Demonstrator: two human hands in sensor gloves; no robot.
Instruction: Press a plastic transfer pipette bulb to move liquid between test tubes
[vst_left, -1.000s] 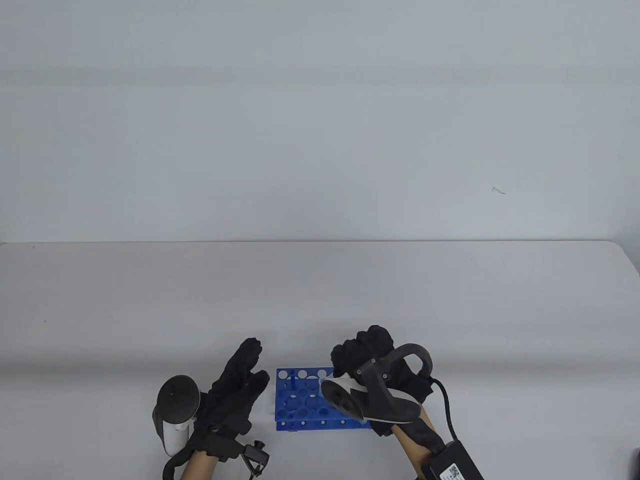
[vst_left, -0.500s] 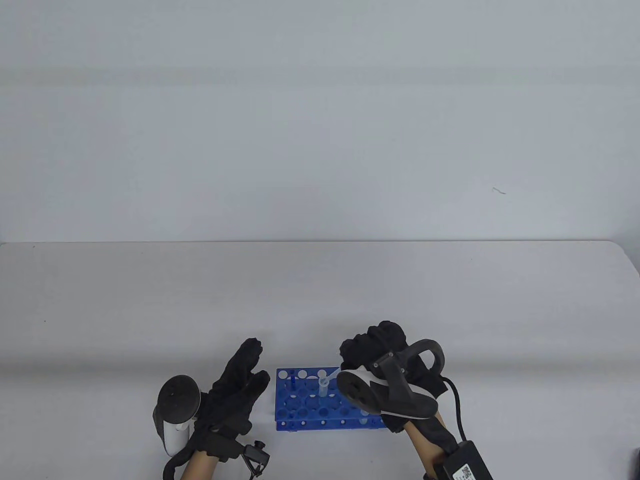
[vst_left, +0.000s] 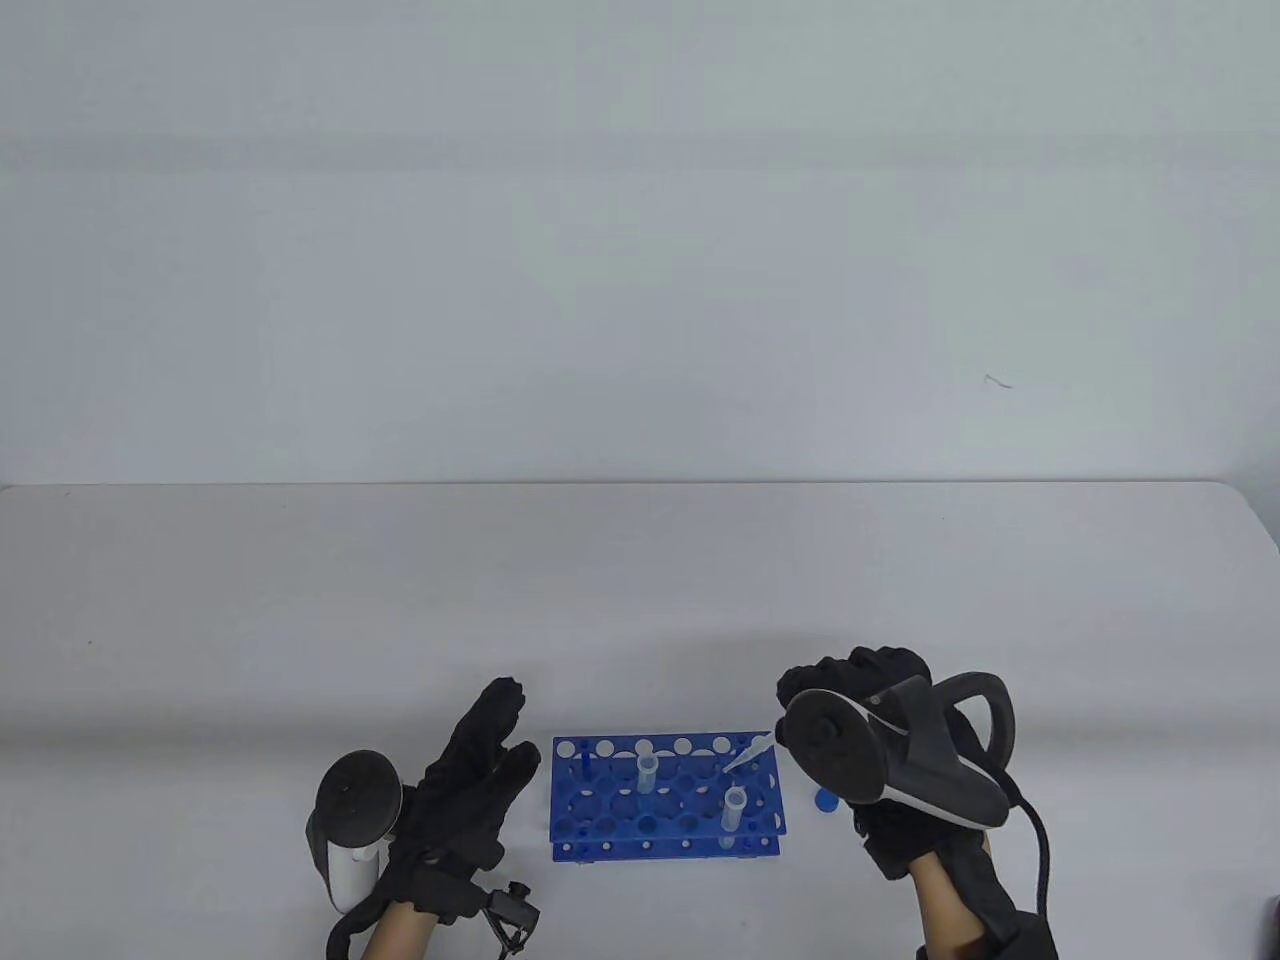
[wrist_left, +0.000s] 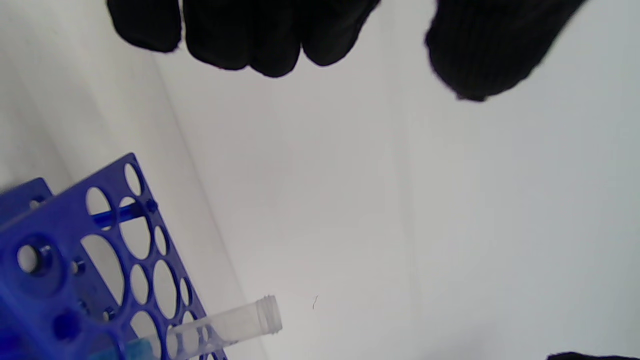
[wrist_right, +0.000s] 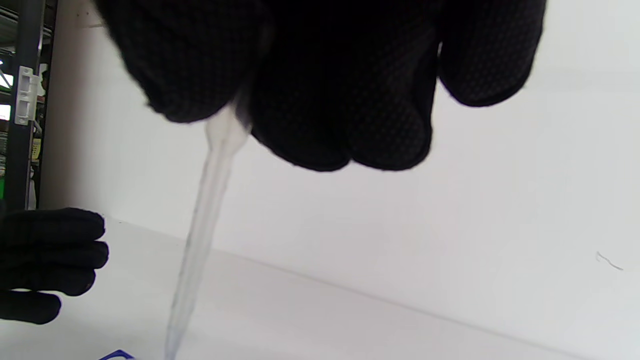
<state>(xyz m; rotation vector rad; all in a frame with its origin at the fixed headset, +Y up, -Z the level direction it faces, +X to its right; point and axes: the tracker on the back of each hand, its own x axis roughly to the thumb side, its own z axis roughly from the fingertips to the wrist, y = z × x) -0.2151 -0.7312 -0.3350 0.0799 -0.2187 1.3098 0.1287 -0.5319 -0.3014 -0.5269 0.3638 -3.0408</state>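
Carried rightward over the last second: right hand (vst_left: 880, 740), a second ago over the middle of the blue rack (vst_left: 665, 800) and hiding much of it, now off past the rack's right end and raised. Uncovered by that shift: two clear test tubes standing upright in the rack, a middle tube (vst_left: 646, 775) and a right tube (vst_left: 735, 808), plus a small blue cap (vst_left: 826, 800) lying on the surface (vst_left: 640, 600) just beside the rack's right end.

Pipette (vst_left: 750, 755) gripped in the right hand, bulb end buried in the glove, tip slanting down-left and poised just above and behind the right tube's mouth, apart from it. Right wrist view: fingers (wrist_right: 310, 100) curled and pressed together around the upper stem (wrist_right: 210, 200); squeezed bulb or relaxed, impossible to tell. Probably drawn from the middle tube and on the way to deliver into the right one, though no liquid can be made out in the translucent stem.

Left hand (vst_left: 470, 790) unchanged: resting edge-on just left of the rack, fingers (wrist_left: 240, 35) straight and held together, thumb apart, gripping nothing.

Contents: a trace of blue low in the middle tube, seen in the left wrist view (wrist_left: 140, 347); right tube's fill too small to judge. Remaining rack holes empty, apart from a thin blue post near the left end
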